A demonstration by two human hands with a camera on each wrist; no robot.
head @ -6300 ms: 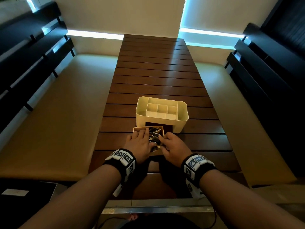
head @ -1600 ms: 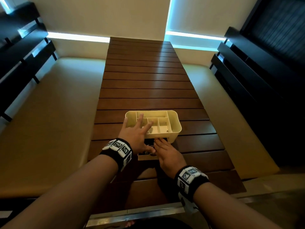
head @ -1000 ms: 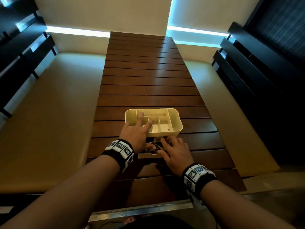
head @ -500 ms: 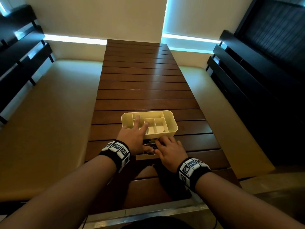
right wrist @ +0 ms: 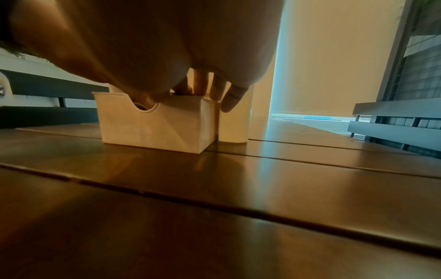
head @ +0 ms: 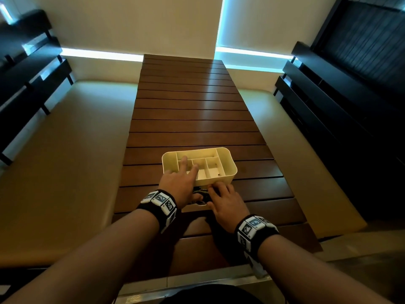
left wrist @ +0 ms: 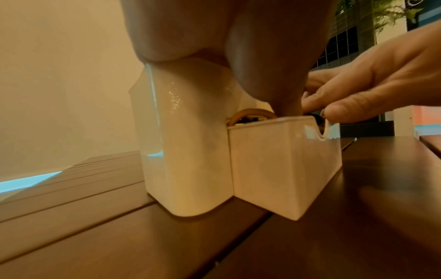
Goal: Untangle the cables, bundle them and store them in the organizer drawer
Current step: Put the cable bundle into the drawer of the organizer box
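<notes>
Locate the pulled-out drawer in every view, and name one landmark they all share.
Head: drawer low centre, mostly hidden between the hands.
Left wrist: drawer centre-right, notched front toward the right.
Right wrist: drawer left of centre, notch facing the camera.
Shared landmark: the cream organizer behind it.

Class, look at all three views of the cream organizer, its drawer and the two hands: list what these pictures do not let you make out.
- Cables in the drawer: head view, both hands cover most; number and bundling unclear.
- Left hand: left wrist view, palm fills the top; its fingers are hidden.
- Right hand: right wrist view, palm hides its fingers' contact inside the drawer.
- Organizer front opening: covered by hands, head view.
</notes>
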